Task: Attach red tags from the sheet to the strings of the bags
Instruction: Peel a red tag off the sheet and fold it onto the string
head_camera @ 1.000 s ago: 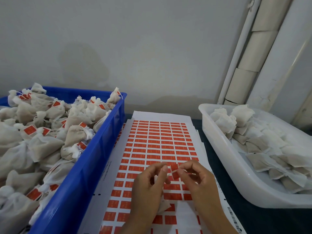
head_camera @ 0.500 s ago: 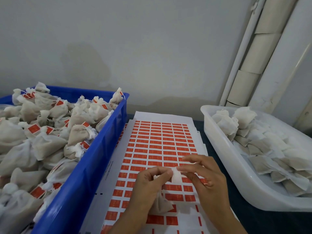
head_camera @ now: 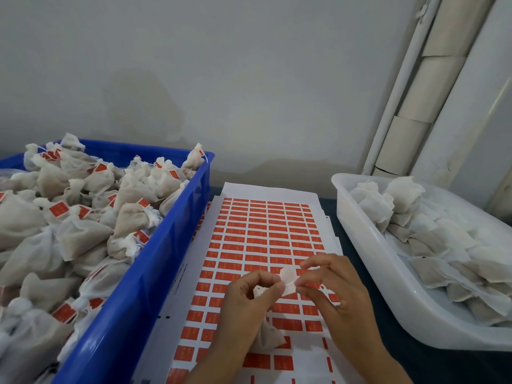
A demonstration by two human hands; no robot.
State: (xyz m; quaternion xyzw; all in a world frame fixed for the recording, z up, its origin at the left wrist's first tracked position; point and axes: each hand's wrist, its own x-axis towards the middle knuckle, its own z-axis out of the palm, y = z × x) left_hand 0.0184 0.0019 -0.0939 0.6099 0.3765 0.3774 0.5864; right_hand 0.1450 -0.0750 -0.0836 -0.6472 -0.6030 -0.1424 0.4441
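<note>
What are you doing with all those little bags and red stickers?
A person is putting red tags on little bags. Both hands are over the sticker sheet: the left hand holds one bag, which hangs below it, and the right hand pinches a small white piece together with the left. The blue bin on the left is full of bags that already have red tags. The white tub on the right holds bags with no tags showing.

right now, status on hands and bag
Both hands over tag sheet, left hand and right hand pinching white tag backing. Bag hangs below left hand. Nothing in the way.
</note>
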